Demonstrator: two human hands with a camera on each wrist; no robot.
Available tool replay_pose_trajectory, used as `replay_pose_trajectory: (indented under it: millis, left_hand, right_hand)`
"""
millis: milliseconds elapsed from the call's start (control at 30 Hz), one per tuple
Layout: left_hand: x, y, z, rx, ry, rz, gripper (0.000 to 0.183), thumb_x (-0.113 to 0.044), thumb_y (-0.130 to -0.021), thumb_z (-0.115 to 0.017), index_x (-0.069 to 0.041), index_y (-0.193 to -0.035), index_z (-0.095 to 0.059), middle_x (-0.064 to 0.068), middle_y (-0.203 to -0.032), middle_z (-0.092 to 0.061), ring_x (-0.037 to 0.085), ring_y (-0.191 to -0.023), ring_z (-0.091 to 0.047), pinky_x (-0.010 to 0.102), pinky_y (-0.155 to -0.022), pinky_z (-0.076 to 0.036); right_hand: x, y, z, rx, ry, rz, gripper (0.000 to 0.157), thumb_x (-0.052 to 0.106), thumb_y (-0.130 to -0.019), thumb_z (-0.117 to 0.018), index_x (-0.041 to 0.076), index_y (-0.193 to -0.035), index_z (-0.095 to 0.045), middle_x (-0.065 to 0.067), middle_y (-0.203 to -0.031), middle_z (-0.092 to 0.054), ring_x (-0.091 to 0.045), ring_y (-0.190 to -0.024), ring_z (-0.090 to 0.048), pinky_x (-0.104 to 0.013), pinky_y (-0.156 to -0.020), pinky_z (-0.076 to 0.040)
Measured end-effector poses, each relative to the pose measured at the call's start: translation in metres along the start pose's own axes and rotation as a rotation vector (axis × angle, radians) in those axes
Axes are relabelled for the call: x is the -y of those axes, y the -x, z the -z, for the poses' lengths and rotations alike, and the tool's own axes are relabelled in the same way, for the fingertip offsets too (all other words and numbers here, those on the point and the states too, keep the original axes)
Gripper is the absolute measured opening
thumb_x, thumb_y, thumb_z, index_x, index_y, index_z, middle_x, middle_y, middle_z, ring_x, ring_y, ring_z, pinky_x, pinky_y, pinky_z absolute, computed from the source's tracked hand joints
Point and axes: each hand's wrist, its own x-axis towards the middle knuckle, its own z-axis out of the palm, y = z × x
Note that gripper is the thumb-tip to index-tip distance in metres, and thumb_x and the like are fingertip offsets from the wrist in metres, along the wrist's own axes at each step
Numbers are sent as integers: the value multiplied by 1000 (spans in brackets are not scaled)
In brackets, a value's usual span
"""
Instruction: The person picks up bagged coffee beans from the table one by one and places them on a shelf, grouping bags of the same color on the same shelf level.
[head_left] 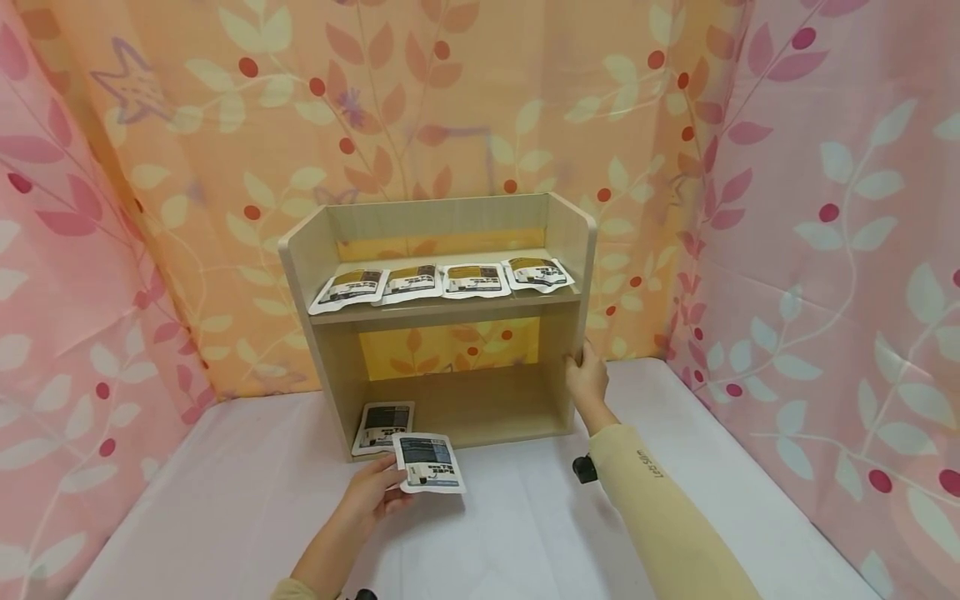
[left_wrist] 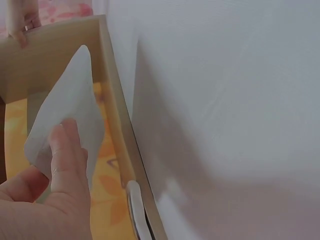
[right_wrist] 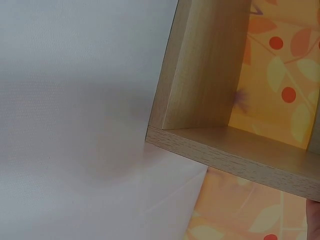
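Note:
My left hand (head_left: 372, 492) pinches a white flat pouch (head_left: 430, 463) with a dark printed label, thumb on one face and fingers behind. In the left wrist view the pouch's plain white back (left_wrist: 75, 105) faces the camera, in front of the shelf's lower opening. A similar pouch (head_left: 384, 427) lies at the left of the lower shelf, partly overlapped by the held one in the head view. My right hand (head_left: 588, 379) grips the right side panel of the small wooden shelf (head_left: 450, 310); only a sliver of its fingers (right_wrist: 313, 219) shows in the right wrist view.
Several pouches (head_left: 476, 281) with yellow and dark labels lie in a row on the upper shelf. The shelf unit stands on a white-covered table (head_left: 510, 533). Patterned orange curtain (head_left: 465, 100) hangs behind, with pink curtain (head_left: 840, 208) at the sides.

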Motion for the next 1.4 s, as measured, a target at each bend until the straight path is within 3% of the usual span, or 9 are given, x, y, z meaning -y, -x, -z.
replay_pose_trajectory:
  millis: [300,500,933,1067,1200,1300,1400]
  left_hand:
    - [0,-4,-7,4,23,19,47,2,-96,-49,16,-138,-35,27,-104,-66,22,-72,-67,30,-63,-57]
    - [5,-9,-10,3,81,33,44,2,-97,-48,16,-136,-36,18,-95,-68,21,-71,-67,31,-64,-57]
    - [9,-26,-18,22,209,96,51,0,-99,-42,14,-145,-24,14,-96,-66,27,-78,-70,29,-67,-57]
    - [9,-31,-22,34,240,104,52,1,-100,-40,15,-146,-20,29,-112,-60,25,-78,-69,29,-68,-56]
    - [8,-37,-25,51,269,102,56,4,-99,-39,17,-147,-11,40,-138,-33,22,-77,-66,27,-70,-56]
    - [9,-42,-26,57,291,88,57,9,-97,-38,20,-144,-8,41,-139,-25,23,-79,-64,25,-72,-55]
    - [11,-45,-26,51,309,74,54,14,-94,-37,25,-140,-11,42,-136,-27,25,-82,-64,25,-75,-55]
  right_hand:
    - [0,1,0,5,1,-7,36,7,-91,-59,1,-127,-57,-27,-115,-64,-47,-107,-58,-60,-92,-40]
    - [1,1,0,12,3,-16,39,7,-92,-59,2,-130,-56,-27,-117,-63,-47,-108,-58,-59,-92,-41]
    - [0,1,-1,10,-2,-13,39,8,-92,-60,2,-130,-56,-27,-116,-63,-47,-108,-58,-59,-92,-41]
    - [0,0,-2,9,2,-12,40,8,-92,-59,2,-132,-55,-27,-118,-62,-47,-108,-57,-59,-92,-41]
    - [1,0,-2,5,-1,-12,41,8,-92,-59,2,-132,-55,-27,-118,-62,-47,-109,-57,-59,-92,-41]
    - [2,1,-2,4,-3,-12,41,8,-92,-60,2,-132,-55,-27,-118,-63,-47,-109,-57,-59,-93,-40]
    - [2,2,-2,4,1,-4,40,8,-92,-59,1,-131,-56,-27,-117,-63,-47,-109,-57,-59,-92,-41]
